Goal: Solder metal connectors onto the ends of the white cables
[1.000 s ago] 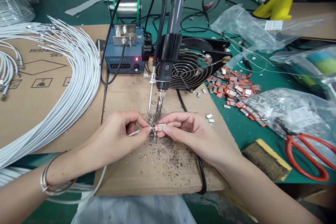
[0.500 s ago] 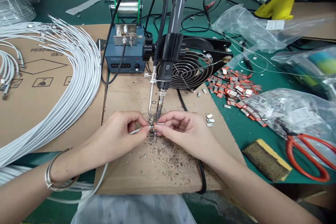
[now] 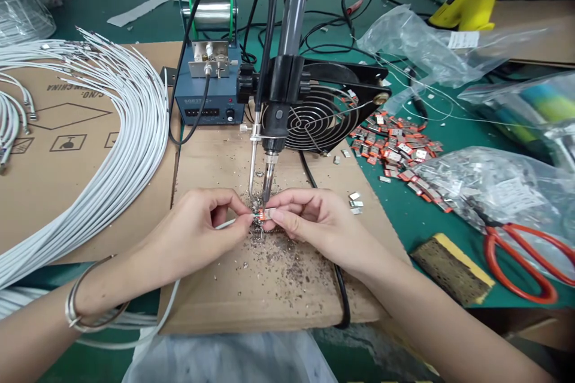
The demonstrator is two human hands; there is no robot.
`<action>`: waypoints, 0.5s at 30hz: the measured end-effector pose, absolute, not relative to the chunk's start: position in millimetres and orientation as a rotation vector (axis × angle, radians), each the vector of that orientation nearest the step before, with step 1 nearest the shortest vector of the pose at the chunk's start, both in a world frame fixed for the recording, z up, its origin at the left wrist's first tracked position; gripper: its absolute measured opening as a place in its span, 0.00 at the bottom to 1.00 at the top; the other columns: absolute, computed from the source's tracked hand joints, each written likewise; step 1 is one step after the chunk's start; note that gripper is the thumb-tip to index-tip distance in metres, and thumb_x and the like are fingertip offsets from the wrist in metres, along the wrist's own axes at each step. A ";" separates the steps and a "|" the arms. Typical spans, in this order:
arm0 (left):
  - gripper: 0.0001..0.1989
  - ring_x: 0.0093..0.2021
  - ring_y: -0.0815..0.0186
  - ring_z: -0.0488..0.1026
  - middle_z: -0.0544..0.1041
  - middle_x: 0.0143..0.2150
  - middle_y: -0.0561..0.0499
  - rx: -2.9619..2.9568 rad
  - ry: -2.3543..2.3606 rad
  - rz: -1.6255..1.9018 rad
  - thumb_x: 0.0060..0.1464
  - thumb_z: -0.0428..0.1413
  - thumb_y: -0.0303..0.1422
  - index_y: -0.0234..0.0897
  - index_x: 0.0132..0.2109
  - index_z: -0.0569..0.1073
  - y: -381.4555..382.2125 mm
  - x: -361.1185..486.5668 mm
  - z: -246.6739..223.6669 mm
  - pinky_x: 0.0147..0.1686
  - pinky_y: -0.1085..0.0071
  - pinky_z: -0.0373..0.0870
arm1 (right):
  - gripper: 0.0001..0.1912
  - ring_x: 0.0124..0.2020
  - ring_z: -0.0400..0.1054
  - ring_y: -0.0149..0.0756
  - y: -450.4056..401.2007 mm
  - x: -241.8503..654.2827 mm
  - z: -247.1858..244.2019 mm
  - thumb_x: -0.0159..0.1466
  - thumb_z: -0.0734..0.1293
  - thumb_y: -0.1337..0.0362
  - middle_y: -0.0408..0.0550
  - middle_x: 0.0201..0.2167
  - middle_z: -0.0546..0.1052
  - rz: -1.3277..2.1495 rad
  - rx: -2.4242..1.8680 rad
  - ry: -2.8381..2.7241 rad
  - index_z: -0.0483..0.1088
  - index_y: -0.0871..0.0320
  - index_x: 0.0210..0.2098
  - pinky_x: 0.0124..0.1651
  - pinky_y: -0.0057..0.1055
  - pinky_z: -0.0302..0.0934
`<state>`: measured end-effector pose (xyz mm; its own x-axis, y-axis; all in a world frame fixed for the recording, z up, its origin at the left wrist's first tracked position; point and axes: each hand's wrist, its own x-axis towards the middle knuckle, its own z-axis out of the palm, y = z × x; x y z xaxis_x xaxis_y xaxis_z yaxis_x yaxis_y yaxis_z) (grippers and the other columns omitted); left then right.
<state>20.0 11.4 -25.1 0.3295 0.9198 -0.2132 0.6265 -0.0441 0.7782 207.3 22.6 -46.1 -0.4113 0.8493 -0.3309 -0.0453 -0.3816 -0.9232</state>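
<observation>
My left hand (image 3: 209, 224) is closed, pinching a white cable (image 3: 174, 294) close to its end. Between the thumb and fingers of my right hand (image 3: 321, 224) is a USB connector (image 3: 269, 213) with a metal shell and an orange insert, its flat side showing. The cable end meets the orange part of the connector; whether they are joined is too small to tell. Both lie just under the tip of a soldering iron (image 3: 275, 125) clamped upright, and a thin metal solder feed tube (image 3: 252, 167) comes down beside it.
Bundled white cables (image 3: 148, 125) lie on cardboard at left. Behind stand a blue solder feeder (image 3: 209, 99) and a black fan (image 3: 309, 122). At right are piled USB connectors (image 3: 399, 143), a sponge (image 3: 449, 269), red-handled scissors (image 3: 489, 269) and a plastic bag (image 3: 507, 191). Solder crumbs litter the cardboard (image 3: 215, 311).
The connector has turned in my right fingers, from edge-on to showing its flat metal face. The whole view has shifted slightly, so everything sits a little further left.
</observation>
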 end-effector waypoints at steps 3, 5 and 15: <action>0.08 0.18 0.74 0.50 0.53 0.16 0.60 1.771 1.360 0.486 0.52 0.52 0.34 0.36 0.32 0.75 10.4 19.5 -29.3 0.16 0.77 0.47 | 0.04 0.23 0.70 0.24 23.0 208.2 -45.8 0.52 0.71 0.66 0.42 0.22 0.78 1.865 -1.147 -1.197 0.73 0.59 0.28 0.25 0.19 0.61; 0.08 0.18 0.74 0.50 0.54 0.16 0.60 1.770 1.356 0.490 0.52 0.52 0.34 0.36 0.32 0.75 10.2 19.9 -28.9 0.16 0.77 0.47 | 0.04 0.24 0.71 0.25 22.9 208.9 -45.6 0.52 0.71 0.65 0.42 0.22 0.78 1.867 -1.143 -1.191 0.74 0.59 0.28 0.28 0.20 0.62; 0.08 0.19 0.74 0.52 0.57 0.17 0.59 1.789 1.344 0.452 0.52 0.53 0.32 0.36 0.32 0.76 11.9 20.2 -21.1 0.18 0.76 0.49 | 0.06 0.25 0.71 0.27 21.8 209.3 -44.3 0.50 0.72 0.63 0.43 0.22 0.78 1.864 -1.183 -1.173 0.75 0.58 0.27 0.32 0.23 0.65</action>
